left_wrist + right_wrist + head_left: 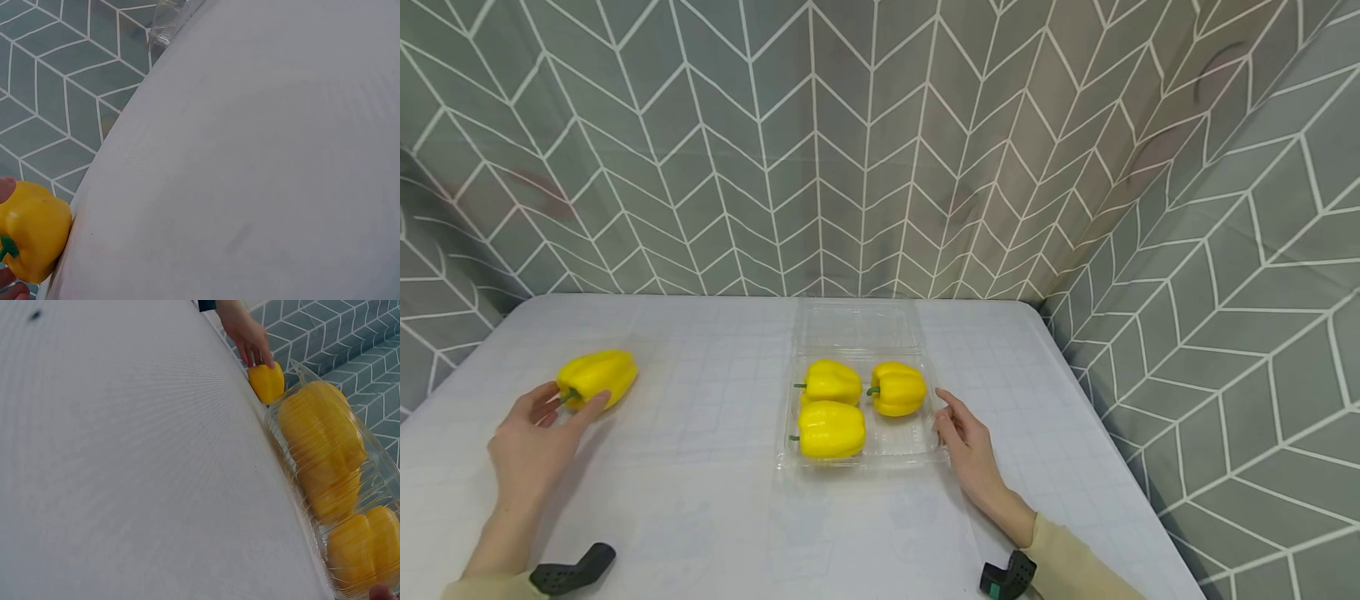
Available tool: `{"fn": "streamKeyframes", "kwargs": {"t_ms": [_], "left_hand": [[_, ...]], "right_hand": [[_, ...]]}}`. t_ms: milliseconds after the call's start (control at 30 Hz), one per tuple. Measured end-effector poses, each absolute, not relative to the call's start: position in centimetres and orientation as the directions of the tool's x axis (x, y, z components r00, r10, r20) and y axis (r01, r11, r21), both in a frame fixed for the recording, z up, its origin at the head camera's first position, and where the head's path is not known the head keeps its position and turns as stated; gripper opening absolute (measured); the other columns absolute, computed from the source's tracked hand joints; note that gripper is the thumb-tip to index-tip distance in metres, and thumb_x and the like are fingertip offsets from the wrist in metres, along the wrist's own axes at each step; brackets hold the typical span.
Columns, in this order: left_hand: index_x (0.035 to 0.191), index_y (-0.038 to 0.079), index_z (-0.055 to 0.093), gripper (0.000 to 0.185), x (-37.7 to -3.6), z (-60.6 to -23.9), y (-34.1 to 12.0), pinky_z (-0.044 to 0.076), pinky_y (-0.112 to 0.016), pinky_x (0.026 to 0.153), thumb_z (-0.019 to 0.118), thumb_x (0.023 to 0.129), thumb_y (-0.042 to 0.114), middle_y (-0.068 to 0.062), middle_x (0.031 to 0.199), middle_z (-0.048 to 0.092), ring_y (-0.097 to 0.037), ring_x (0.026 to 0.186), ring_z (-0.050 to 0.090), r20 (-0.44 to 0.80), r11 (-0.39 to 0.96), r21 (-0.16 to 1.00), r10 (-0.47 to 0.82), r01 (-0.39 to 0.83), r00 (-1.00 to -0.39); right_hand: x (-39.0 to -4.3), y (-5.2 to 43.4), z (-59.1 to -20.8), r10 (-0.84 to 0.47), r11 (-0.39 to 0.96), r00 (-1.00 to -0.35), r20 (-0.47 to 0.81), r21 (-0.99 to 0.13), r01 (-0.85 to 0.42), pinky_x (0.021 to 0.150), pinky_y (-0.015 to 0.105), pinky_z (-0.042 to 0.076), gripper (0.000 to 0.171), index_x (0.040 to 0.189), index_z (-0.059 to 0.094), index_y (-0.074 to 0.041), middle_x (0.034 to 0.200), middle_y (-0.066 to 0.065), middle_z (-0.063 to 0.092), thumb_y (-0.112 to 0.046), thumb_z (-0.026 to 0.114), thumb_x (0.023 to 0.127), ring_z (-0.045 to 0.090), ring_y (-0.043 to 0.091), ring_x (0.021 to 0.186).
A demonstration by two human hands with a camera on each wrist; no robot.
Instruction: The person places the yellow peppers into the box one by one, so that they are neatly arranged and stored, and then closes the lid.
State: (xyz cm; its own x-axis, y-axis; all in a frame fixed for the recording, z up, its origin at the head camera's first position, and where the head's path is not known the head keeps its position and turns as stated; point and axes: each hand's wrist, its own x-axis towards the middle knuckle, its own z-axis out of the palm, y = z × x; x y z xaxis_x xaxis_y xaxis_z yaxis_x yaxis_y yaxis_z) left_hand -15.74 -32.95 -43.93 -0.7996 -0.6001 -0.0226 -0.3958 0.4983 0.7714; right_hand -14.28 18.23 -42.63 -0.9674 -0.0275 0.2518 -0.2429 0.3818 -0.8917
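Note:
At the left of the table my left hand (535, 442) holds a yellow bell pepper (606, 373) by its stem end, thumb on one side and fingers on the other. In the left wrist view this pepper (37, 231) shows its green stem between thumb and fingers. A clear plastic container (898, 440) with its lid folded back holds three more yellow bell peppers (832, 430), two on its left side and one (899, 389) at the right. Beside the container's right rim is my right hand (972, 450), fingers loosely bent, fingertips at the edge.
The container's clear lid (857, 323) lies toward the back edge of the white table (700, 500). Patterned grey-green curtains (865, 150) hang behind the table and along its right side. A dark wrist device (572, 570) sits on each forearm.

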Motion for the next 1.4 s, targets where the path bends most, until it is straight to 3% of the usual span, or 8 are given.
{"fn": "streamKeyframes", "kwargs": {"t_ms": [233, 767, 1100, 1400], "left_hand": [[0.159, 0.006, 0.018, 0.094, -16.4, -44.5, -33.0, 0.032, -0.056, 0.117, 0.062, 0.092, 0.054, -0.022, 0.163, 0.023, -0.044, 0.146, 0.031, -0.021, 0.471, 0.795, -0.607, -0.382, -0.794], [0.159, 0.012, 0.022, 0.084, -16.7, -45.3, -32.9, 0.031, -0.051, 0.119, 0.061, 0.095, 0.048, -0.018, 0.162, 0.029, -0.038, 0.147, 0.032, 0.001, 0.441, 0.825, -0.627, -0.353, -0.779], [0.159, 0.015, 0.024, 0.086, -16.8, -45.7, -33.0, 0.033, -0.050, 0.118, 0.063, 0.093, 0.052, -0.015, 0.162, 0.031, -0.037, 0.146, 0.034, -0.006, 0.428, 0.829, -0.636, -0.359, -0.772], [0.159, 0.015, 0.025, 0.086, -16.7, -45.6, -32.8, 0.036, -0.049, 0.116, 0.063, 0.092, 0.053, -0.015, 0.161, 0.033, -0.039, 0.143, 0.039, -0.010, 0.425, 0.827, -0.642, -0.367, -0.767]], "right_hand": [[-14.3, 18.3, -42.6, -0.030, 0.372, -0.966, 0.256, -0.894, -0.248, 0.064, 0.018, 0.047, 0.038, 0.138, 0.050, 0.010, 0.086, 0.019, 0.059, 0.000, 0.049, 0.102, 0.052, 0.013, 0.069], [-14.3, 18.3, -42.7, -0.025, 0.365, -0.966, 0.256, -0.898, -0.247, 0.064, 0.018, 0.047, 0.037, 0.138, 0.051, 0.010, 0.085, 0.014, 0.059, 0.001, 0.049, 0.102, 0.053, 0.018, 0.069], [-14.2, 18.3, -42.5, -0.021, 0.376, -0.969, 0.247, -0.896, -0.237, 0.064, 0.017, 0.046, 0.037, 0.138, 0.051, 0.010, 0.087, 0.020, 0.059, -0.001, 0.049, 0.102, 0.053, 0.023, 0.070], [-15.2, 18.9, -44.7, -0.011, 0.387, -0.969, 0.249, -0.892, -0.233, 0.064, 0.018, 0.046, 0.038, 0.140, 0.051, 0.006, 0.087, 0.015, 0.059, -0.002, 0.049, 0.103, 0.052, 0.017, 0.070]]}}
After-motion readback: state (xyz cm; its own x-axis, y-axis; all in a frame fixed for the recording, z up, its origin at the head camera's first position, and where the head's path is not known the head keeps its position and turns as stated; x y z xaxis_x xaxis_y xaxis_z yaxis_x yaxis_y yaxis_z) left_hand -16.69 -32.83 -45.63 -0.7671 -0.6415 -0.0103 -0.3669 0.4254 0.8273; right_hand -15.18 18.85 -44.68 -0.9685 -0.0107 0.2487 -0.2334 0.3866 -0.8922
